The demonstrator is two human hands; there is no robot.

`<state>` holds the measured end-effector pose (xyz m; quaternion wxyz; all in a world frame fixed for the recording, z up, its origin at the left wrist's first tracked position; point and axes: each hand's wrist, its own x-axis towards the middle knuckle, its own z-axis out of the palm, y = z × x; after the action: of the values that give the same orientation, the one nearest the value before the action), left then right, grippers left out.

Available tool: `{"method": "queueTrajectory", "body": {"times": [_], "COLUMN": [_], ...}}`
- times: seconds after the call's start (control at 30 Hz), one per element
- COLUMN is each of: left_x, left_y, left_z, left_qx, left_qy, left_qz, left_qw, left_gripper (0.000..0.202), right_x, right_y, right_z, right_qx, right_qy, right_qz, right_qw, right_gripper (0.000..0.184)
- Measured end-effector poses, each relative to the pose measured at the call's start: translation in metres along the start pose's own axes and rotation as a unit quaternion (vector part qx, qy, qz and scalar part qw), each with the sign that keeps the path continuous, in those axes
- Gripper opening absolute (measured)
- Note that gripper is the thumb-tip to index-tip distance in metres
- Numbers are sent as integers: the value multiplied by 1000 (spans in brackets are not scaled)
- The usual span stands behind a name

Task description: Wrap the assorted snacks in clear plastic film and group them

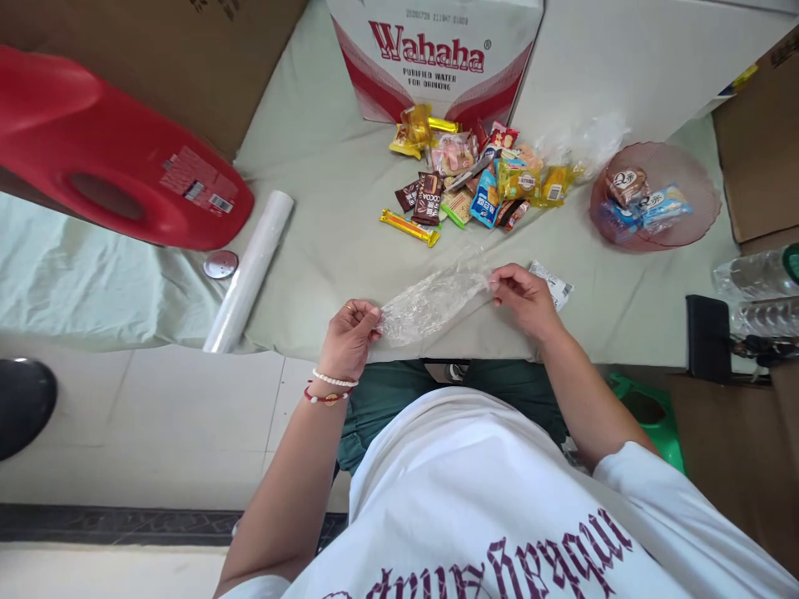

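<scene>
Between my two hands a clear plastic bag [430,309] is stretched out over the front of the table. My left hand [353,333] pinches its left end between thumb and fingers. The opposite end is pinched by my right hand [523,298]. Just behind the right hand lies a small white printed packet [552,284], partly covered by that hand. Beyond the bag sits a loose heap of wrapped snacks [462,179], with a yellow stick-shaped snack [409,227] nearest to me. To the right, a pink translucent bowl [699,220] holds a few wrapped snacks [649,200].
A white plastic roll [250,270] and a small round lid-like disc [220,264] lie left, by a big red jug [125,158]. Behind the snacks stands a Wahaha carton [437,58]. Crumpled clear plastic [583,141] touches the heap. Clear bottles [758,274] are at far right.
</scene>
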<state>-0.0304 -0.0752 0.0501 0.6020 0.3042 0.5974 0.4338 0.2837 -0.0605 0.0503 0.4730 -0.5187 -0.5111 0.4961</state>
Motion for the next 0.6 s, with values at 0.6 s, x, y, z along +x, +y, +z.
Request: {"method": "queueTrajectory", "body": {"times": [0.6], "left_x": [-6], "left_y": [2], "left_z": [17], "left_qx": [264], "left_qy": [-56], "left_qz": [91], "left_qw": [959], "left_gripper": [32], "right_x": [-26], "right_y": [-15], "right_z": [63], "right_qx": [-467], "right_qy": [-188], "right_qz": [-89], "right_qw": [860], "right_gripper": [38]}}
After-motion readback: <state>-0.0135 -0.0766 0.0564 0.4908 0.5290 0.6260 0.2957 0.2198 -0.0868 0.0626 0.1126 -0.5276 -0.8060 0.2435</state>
